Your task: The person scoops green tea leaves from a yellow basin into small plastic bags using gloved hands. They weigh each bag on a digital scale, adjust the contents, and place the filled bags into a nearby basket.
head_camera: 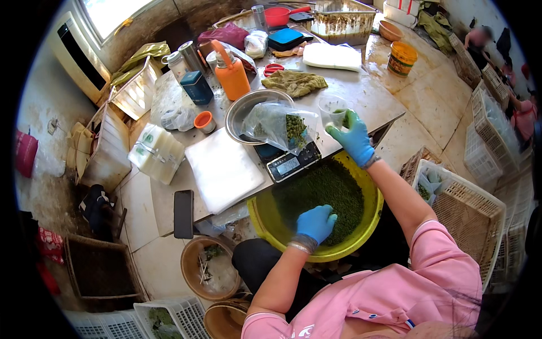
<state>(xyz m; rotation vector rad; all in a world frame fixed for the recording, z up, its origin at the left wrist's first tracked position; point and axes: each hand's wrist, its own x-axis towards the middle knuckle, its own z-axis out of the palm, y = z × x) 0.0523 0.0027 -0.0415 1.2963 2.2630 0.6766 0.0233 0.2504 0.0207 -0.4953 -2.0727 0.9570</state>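
My right hand (pixel 352 137), in a blue glove, grips a clear plastic cup (pixel 332 111) with some green bits inside, above the table's edge. My left hand (pixel 316 223), gloved too, is over the small green pieces (pixel 330 195) in a large yellow-green basin (pixel 374 220); whether its fingers hold any cannot be told. On a digital kitchen scale (pixel 292 163) rests a steel bowl (pixel 234 111). Across the bowl lies a clear plastic bag (pixel 266 123) with green pieces at its right end. A stack of clear plastic sheets or bags (pixel 224 169) lies left of the scale.
The table (pixel 374 95) holds an orange bottle (pixel 233 78), a green cloth (pixel 294 82), red-handled scissors (pixel 274 69) and a smartphone (pixel 183 214) at its near edge. Plastic crates (pixel 465 220) stand at the right; a brown tub (pixel 186 262) is at lower left. Other people are at far right.
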